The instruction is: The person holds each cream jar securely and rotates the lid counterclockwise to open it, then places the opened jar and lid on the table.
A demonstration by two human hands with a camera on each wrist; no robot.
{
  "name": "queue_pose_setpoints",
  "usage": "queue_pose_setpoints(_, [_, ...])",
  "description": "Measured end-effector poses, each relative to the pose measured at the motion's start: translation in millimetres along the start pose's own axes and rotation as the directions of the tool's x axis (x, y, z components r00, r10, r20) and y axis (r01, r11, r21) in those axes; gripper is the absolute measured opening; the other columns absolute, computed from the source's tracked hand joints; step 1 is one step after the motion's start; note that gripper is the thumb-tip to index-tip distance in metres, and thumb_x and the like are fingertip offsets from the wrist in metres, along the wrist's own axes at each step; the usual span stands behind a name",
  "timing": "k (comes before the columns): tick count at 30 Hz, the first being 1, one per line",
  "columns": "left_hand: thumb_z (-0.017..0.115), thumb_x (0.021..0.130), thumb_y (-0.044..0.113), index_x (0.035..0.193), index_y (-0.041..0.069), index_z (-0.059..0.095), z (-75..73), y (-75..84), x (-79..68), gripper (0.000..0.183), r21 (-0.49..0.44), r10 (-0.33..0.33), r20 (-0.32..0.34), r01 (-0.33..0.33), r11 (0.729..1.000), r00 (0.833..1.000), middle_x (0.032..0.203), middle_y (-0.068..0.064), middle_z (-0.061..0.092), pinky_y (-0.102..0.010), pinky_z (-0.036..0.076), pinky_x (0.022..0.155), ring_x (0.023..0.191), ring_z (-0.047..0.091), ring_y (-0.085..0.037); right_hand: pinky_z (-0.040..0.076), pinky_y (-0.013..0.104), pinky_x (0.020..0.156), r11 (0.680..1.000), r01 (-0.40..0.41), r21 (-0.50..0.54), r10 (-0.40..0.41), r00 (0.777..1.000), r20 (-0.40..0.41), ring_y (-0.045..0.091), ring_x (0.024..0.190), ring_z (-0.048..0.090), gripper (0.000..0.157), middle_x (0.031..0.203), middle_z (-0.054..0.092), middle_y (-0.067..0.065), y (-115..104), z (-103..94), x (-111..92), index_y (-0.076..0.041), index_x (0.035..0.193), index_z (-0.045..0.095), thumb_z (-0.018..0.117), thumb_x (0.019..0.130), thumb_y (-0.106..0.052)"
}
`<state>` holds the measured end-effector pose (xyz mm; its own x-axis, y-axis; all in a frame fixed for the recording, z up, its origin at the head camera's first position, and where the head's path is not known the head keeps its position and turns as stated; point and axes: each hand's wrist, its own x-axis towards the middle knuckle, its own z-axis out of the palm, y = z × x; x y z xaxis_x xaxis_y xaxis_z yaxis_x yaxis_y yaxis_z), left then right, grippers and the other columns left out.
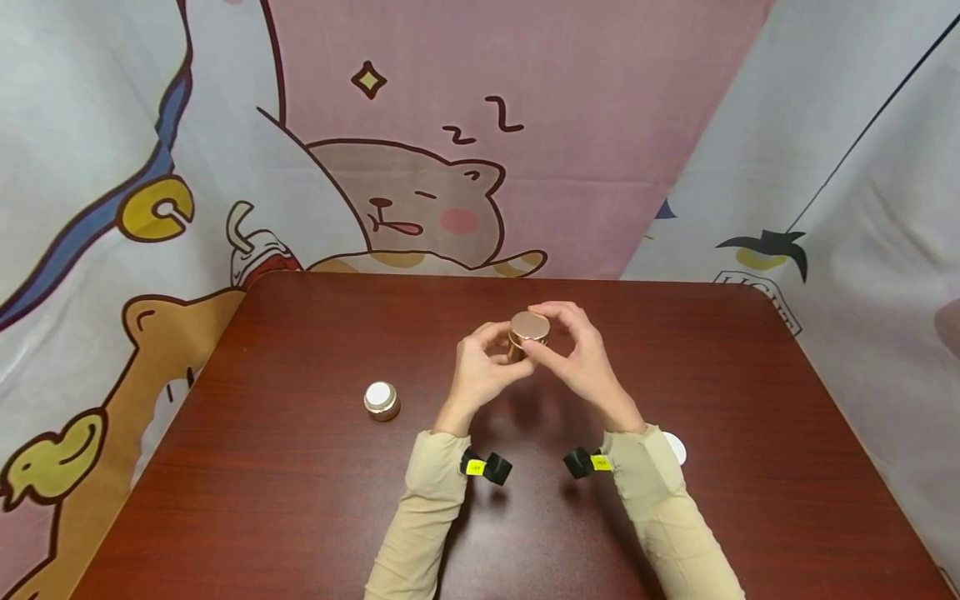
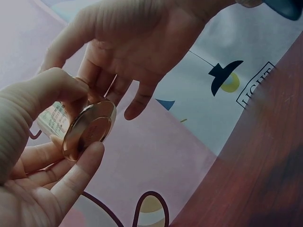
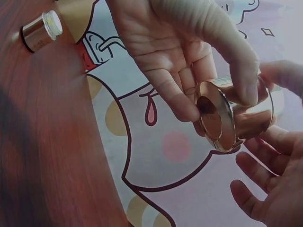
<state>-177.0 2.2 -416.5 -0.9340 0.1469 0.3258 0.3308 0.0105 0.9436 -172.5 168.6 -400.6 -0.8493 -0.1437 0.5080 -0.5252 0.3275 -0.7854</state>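
A shiny gold cosmetic jar point(image 1: 530, 327) with a flat round top is raised over the table between both hands. My left hand point(image 1: 477, 368) grips it from the left, thumb and fingers around the lower body. From the right, my right hand point(image 1: 583, 357) pinches the top rim between thumb and fingers. In the left wrist view the jar's round gold underside point(image 2: 90, 130) faces the camera, with a pale printed label partly hidden behind the fingers. The right wrist view shows the same jar point(image 3: 220, 120) tilted, its wide base toward the left.
A smaller gold jar point(image 1: 382, 402) with a white top stands on the table to the left. Beside my right sleeve lies a white disc point(image 1: 676, 449), partly covered. The dark red wooden table point(image 1: 300, 517) ends at a printed cloth backdrop point(image 1: 600, 125).
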Motion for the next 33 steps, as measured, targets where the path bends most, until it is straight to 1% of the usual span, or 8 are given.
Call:
queue_pose_setpoints(4, [0.081, 0.073, -0.007, 0.111, -0.013, 0.071, 0.1, 0.0, 0.3, 0.04, 0.004, -0.004, -0.001, 0.004, 1.0, 1.0, 0.096, -0.023, 0.066, -0.03, 0.063, 0.078, 0.082, 0.063, -0.008, 0.038, 0.028, 0.1, 1.0, -0.001, -0.006, 0.001, 1.0, 0.021, 0.031, 0.122, 0.051, 0.051, 0.129, 0.061, 0.025, 1.1, 0.0, -0.1, 0.007, 0.133, 0.061, 0.075, 0.084, 0.005])
queue_pose_setpoints(6, [0.081, 0.073, -0.007, 0.112, -0.013, 0.071, 0.2, -0.5, 0.3, 0.04, 0.006, -0.008, 0.0, 0.008, 1.0, 1.0, 0.097, -0.023, 0.066, -0.03, 0.063, 0.079, 0.083, 0.063, -0.007, 0.038, 0.027, 0.099, 1.0, -0.022, -0.021, 0.023, 1.0, 0.018, 0.035, 0.121, 0.051, 0.052, 0.129, 0.061, 0.024, 0.6, 0.4, -0.4, 0.006, 0.134, 0.06, 0.075, 0.084, 0.004])
queue_pose_setpoints(10, [0.082, 0.074, -0.007, 0.113, -0.012, 0.07, 0.7, -0.9, 0.4, 0.041, 0.008, -0.015, 0.009, 0.015, 1.0, 1.0, 0.099, -0.023, 0.066, -0.029, 0.062, 0.079, 0.085, 0.063, -0.009, 0.041, 0.028, 0.091, 0.998, -0.06, -0.026, 0.059, 0.998, -0.005, 0.021, 0.113, 0.054, 0.046, 0.122, 0.064, 0.021, -1.0, 1.4, -0.4, 0.004, 0.126, 0.063, 0.079, 0.083, 0.001])
queue_pose_setpoints(14, [0.082, 0.074, -0.007, 0.113, -0.012, 0.07, 0.9, -1.7, 0.7, 0.041, 0.007, -0.012, 0.016, 0.012, 1.0, 1.0, 0.099, -0.023, 0.066, -0.03, 0.063, 0.079, 0.086, 0.065, -0.013, 0.046, 0.029, 0.086, 0.998, -0.056, -0.012, 0.056, 0.998, -0.015, 0.008, 0.105, 0.054, 0.043, 0.118, 0.065, 0.019, -1.7, 1.5, 0.1, 0.004, 0.122, 0.067, 0.081, 0.081, 0.002])
queue_pose_setpoints(20, [0.082, 0.074, -0.006, 0.114, -0.012, 0.07, -0.7, -1.9, 0.8, 0.042, 0.004, -0.018, 0.024, 0.018, 1.0, 1.0, 0.1, -0.024, 0.066, -0.03, 0.063, 0.08, 0.086, 0.066, -0.014, 0.045, 0.021, 0.086, 1.0, -0.027, -0.005, 0.027, 0.999, -0.023, 0.005, 0.103, 0.054, 0.043, 0.117, 0.067, 0.019, -0.3, 1.6, 0.6, 0.004, 0.122, 0.068, 0.08, 0.081, 0.005])
queue_pose_setpoints(25, [0.083, 0.074, -0.006, 0.114, -0.012, 0.07, -1.6, -2.3, 0.6, 0.042, 0.003, -0.026, 0.033, 0.026, 1.0, 0.999, 0.099, -0.023, 0.066, -0.031, 0.063, 0.08, 0.086, 0.065, -0.012, 0.045, 0.019, 0.087, 1.0, -0.022, 0.007, 0.022, 1.0, -0.022, 0.005, 0.104, 0.054, 0.043, 0.117, 0.068, 0.021, 0.8, 1.1, 0.6, 0.007, 0.122, 0.069, 0.08, 0.081, 0.006])
queue_pose_setpoints(29, [0.083, 0.074, -0.005, 0.114, -0.011, 0.07, -2.1, -2.5, 0.5, 0.042, 0.007, -0.038, 0.041, 0.038, 0.999, 0.998, 0.101, -0.023, 0.066, -0.031, 0.063, 0.081, 0.087, 0.066, -0.015, 0.045, 0.018, 0.087, 1.0, -0.02, 0.016, 0.02, 1.0, -0.015, 0.004, 0.104, 0.055, 0.044, 0.119, 0.067, 0.022, 0.5, 0.2, 0.4, 0.007, 0.123, 0.069, 0.08, 0.08, 0.007])
queue_pose_setpoints(33, [0.083, 0.074, -0.005, 0.114, -0.01, 0.07, -2.5, -2.7, 0.4, 0.042, 0.012, -0.043, 0.055, 0.042, 0.999, 0.998, 0.101, -0.023, 0.067, -0.031, 0.062, 0.082, 0.088, 0.067, -0.014, 0.046, 0.019, 0.089, 0.999, -0.007, 0.039, 0.007, 1.0, -0.005, 0.004, 0.106, 0.055, 0.044, 0.118, 0.067, 0.023, 1.8, -1.2, 0.4, 0.007, 0.122, 0.069, 0.08, 0.079, 0.009])
